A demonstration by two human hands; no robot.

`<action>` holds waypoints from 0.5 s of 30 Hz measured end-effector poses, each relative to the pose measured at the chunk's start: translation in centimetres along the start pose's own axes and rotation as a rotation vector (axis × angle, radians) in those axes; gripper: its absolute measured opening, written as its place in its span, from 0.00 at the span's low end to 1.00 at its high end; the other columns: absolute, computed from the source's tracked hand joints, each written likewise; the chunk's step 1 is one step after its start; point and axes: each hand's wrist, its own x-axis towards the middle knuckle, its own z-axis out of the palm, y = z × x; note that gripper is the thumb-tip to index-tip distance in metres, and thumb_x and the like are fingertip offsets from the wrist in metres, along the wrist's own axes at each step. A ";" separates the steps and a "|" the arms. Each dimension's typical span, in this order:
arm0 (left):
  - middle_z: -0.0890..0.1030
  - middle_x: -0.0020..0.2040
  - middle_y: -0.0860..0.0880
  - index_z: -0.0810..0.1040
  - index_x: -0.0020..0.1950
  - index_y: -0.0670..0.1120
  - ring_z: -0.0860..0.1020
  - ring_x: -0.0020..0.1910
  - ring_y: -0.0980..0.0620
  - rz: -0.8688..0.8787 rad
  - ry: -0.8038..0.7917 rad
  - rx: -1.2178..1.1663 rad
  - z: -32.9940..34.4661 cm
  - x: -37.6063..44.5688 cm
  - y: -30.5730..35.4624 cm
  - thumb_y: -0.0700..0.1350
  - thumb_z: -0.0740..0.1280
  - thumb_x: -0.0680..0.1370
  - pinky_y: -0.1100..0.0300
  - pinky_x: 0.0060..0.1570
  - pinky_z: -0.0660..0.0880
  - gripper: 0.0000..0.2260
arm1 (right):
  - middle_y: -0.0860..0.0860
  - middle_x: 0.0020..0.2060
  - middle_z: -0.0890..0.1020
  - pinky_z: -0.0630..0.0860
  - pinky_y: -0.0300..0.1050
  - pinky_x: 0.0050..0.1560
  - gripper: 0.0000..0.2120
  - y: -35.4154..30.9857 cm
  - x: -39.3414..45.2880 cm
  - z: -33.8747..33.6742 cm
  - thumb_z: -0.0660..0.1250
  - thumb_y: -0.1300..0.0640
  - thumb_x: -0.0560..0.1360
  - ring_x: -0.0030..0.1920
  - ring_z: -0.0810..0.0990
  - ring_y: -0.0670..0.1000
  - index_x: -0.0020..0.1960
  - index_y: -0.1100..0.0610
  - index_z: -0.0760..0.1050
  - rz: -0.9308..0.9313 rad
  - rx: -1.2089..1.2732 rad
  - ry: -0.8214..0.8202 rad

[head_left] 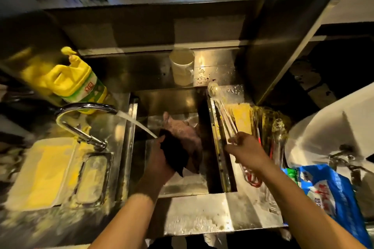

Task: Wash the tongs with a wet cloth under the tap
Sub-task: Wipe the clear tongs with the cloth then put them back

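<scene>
Soaking the dark cloth (174,152) gripped in the left hand (156,159) under the tap (85,119) stream, while at three o'clock the right hand (245,150) clasps the tongs (227,122), ready for wiping

Two bare forearms, no visible sleeves

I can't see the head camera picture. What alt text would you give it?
Seen from above, a person's left hand holds a dark cloth under water running from a curved tap into a steel sink, while the right hand grips metal tongs over the draining board beside it. A yellow detergent bottle stands behind the tap.
</scene>
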 end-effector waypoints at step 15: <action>0.84 0.43 0.42 0.81 0.51 0.43 0.84 0.43 0.43 0.162 0.060 -0.029 -4.4 -0.1 7.1 0.52 0.58 0.82 0.48 0.49 0.79 0.16 | 0.64 0.46 0.78 0.71 0.45 0.32 0.23 -6.3 -1.7 8.2 0.67 0.60 0.61 0.34 0.73 0.54 0.57 0.62 0.80 0.066 0.331 -0.685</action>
